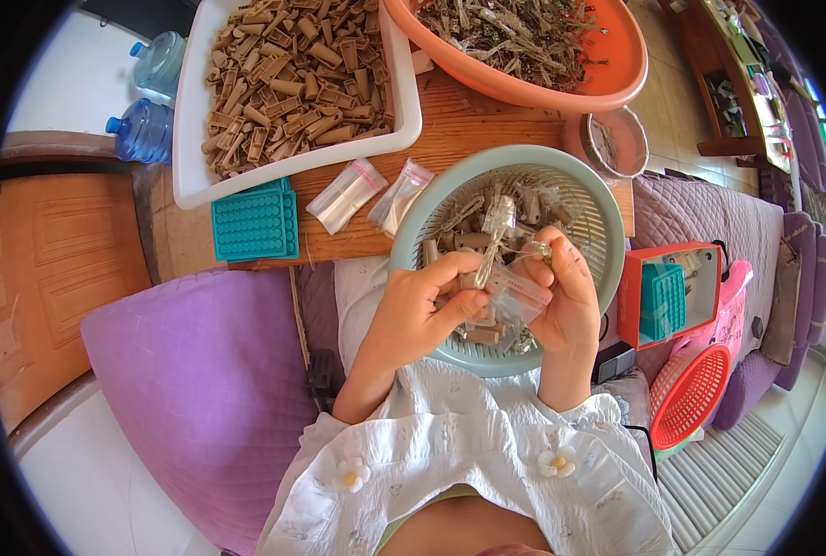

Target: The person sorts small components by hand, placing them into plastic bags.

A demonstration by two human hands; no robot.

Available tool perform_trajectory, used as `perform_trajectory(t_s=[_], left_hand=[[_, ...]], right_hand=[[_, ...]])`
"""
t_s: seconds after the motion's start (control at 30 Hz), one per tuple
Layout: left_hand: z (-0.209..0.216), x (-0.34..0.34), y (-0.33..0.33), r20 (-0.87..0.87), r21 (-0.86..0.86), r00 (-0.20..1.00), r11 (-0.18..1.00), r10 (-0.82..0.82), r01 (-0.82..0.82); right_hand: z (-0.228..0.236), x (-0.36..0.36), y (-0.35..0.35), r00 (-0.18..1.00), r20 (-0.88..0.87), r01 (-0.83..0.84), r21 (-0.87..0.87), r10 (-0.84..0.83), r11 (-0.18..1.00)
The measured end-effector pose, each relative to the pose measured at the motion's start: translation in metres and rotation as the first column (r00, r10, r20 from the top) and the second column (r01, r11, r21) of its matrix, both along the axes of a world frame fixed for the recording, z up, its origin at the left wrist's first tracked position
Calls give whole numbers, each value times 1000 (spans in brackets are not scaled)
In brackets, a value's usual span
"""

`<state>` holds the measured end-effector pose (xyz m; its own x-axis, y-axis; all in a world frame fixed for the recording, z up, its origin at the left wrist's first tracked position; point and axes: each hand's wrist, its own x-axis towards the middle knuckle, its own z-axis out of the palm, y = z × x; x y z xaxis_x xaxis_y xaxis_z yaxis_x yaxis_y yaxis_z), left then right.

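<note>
My left hand is closed, thumb and forefinger pinching a long, shiny piece that looks wrapped in clear plastic. A small clear zip bag stretches between my hands, its edge against the fingers of my right hand. Those right fingers are also closed, with a small shiny bit at their tips that is too small to name. Both hands are above a grey-green basket on my lap. Inside it lie tan plastic pieces and clear bagged parts, partly hidden by my hands.
On the wooden table are a white tray of tan pieces, an orange basin of shiny parts, packs of small bags and teal trays. Right of me sit a red box and a red basket.
</note>
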<state>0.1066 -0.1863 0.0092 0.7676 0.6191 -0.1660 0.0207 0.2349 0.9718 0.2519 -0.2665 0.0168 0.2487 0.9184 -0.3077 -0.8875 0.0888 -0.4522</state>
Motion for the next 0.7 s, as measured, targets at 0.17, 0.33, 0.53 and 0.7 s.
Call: perform_trajectory(t_s=[0.17, 0.33, 0.53, 0.7], left_hand=[[3, -10, 5, -14, 66, 1000, 998, -9, 10], [9, -17, 9, -64, 162, 997, 986, 42, -31], [11, -17, 5, 5, 135, 1000, 991, -22, 21], [10, -13, 2, -52, 147, 996, 986, -72, 79]], right_hand=[[1, 5, -1, 991, -93, 86, -61, -92, 994], [0, 11, -1, 996, -82, 42, -3, -42, 999], [1, 4, 1, 999, -13, -52, 15, 52, 999], [4, -5, 3, 997, -12, -80, -19, 80, 997]])
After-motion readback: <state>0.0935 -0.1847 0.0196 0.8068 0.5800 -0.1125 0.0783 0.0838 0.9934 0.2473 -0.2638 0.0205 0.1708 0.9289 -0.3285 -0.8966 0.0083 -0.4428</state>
